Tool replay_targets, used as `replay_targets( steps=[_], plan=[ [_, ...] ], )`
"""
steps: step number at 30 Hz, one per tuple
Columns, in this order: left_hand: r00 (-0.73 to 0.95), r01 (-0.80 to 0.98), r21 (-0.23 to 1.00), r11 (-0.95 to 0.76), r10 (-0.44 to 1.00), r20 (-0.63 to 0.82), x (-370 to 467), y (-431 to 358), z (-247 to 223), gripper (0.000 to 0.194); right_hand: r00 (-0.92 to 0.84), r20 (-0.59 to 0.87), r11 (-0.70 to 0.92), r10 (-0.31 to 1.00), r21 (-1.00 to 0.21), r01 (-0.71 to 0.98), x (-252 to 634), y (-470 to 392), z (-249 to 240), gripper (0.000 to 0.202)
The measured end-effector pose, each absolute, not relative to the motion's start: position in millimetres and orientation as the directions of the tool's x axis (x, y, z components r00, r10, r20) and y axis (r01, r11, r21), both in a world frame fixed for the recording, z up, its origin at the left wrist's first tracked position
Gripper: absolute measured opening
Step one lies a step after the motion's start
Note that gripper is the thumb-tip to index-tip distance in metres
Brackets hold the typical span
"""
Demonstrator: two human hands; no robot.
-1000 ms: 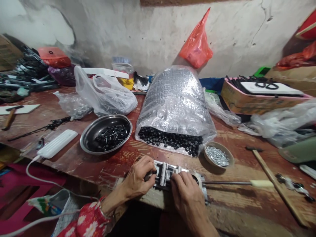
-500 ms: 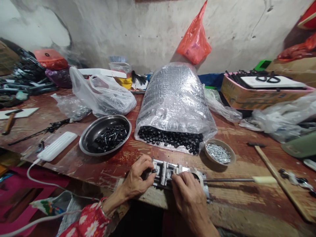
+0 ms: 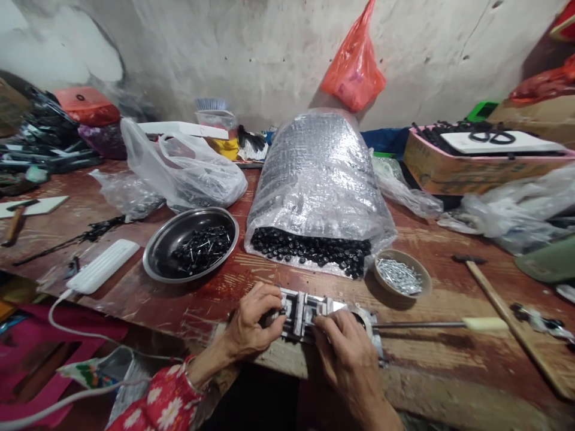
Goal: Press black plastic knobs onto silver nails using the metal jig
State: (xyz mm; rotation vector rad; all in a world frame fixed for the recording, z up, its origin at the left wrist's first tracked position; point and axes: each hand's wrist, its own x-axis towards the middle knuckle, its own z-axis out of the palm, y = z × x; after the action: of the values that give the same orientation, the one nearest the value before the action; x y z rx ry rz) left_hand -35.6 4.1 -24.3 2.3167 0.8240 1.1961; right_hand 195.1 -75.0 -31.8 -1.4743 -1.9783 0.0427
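A metal vise-like fixture (image 3: 300,314) lies at the table's front edge between my hands. At its left end, my left hand (image 3: 252,322) is closed, thumb and forefinger pinched around something small and dark that I cannot make out. My right hand (image 3: 350,350) bends over the right part of the fixture with its fingertips together; what they hold, if anything, is hidden. From the fixture's right end a thin metal rod (image 3: 420,325) runs out to a pale handle (image 3: 485,324). Behind it, small black round parts (image 3: 314,251) spill at the mouth of a large clear plastic bag (image 3: 314,173).
A steel bowl (image 3: 155,254) of black parts with screws stands left, and a small bowl (image 3: 424,287) of silver screws or nails right. A hammer (image 3: 507,311) lies at the right. A white power strip (image 3: 104,266), plastic bags (image 3: 193,173) and a cardboard box (image 3: 476,173) surround the work.
The view has shifted very slightly. Both hands keep nearly the same place and grip at the fixture, with no clear change in what they hold.
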Motion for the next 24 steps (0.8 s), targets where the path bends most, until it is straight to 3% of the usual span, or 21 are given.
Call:
replay_targets(
  steps=[9,16,20,24],
  plan=[
    [0.460,0.469,0.591,-0.656,0.753,0.471,-30.0,-7.7,-14.6,0.024,-0.149,0.464,0.342,0.873,-0.365,0.866,192.7,-76.4,-30.9,0.011],
    [0.505,0.532,0.550,-0.644,0.762,0.405,-34.4,-7.9,-10.3,0.012,-0.210,0.475,0.366,0.855,-0.263,0.893,194.3,-75.9,-34.1,0.014],
    [0.524,0.488,0.654,-0.578,0.793,0.310,-37.9,2.1,3.9,0.002,-0.232,0.376,0.386,0.897,-0.414,0.824,203.8,-69.3,-27.2,0.012],
    [0.437,0.504,0.679,-0.534,0.836,0.333,-30.7,29.3,14.5,0.005,-0.242,0.247,0.343,0.938,-0.583,0.736,213.0,-44.8,-3.8,0.017]
  ],
)
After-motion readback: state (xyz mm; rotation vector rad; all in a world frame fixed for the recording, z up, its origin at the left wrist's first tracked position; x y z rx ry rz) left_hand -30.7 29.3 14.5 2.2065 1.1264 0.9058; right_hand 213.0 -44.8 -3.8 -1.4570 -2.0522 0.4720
